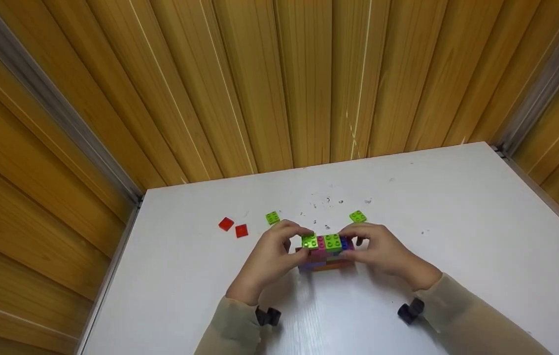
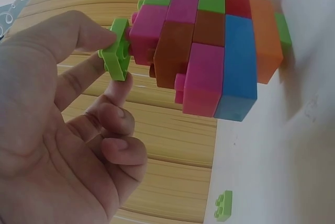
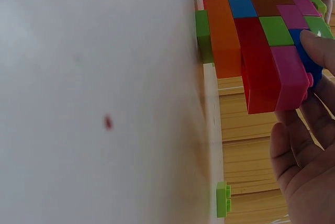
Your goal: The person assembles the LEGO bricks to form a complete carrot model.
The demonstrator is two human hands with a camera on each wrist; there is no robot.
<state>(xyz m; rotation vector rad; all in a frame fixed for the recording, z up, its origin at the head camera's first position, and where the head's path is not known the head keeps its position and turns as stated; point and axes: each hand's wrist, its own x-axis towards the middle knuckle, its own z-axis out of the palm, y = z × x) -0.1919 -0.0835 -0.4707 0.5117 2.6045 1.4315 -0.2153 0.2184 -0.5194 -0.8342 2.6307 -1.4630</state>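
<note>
A stepped stack of toy building bricks (image 2: 207, 59), in pink, brown, blue, red, orange and green, stands on the table between both hands. My left hand (image 1: 272, 254) pinches a light green brick (image 2: 116, 51) between thumb and fingers. That brick is tilted at the studs of a pink brick (image 2: 148, 25); whether it is pressed on I cannot tell. At the stack's other end, my right hand (image 1: 383, 249) grips a blue brick (image 3: 303, 51), thumb on its near side and fingers behind. Another green brick (image 1: 332, 241) sits on top between the hands.
Beyond the hands, two loose green bricks lie on the white table (image 1: 171, 276), one to the left (image 1: 272, 217) and one to the right (image 1: 358, 216). Two red bricks (image 1: 226, 224) lie farther left. Dark specks dot the tabletop. A wood-patterned wall (image 1: 304, 98) borders the back.
</note>
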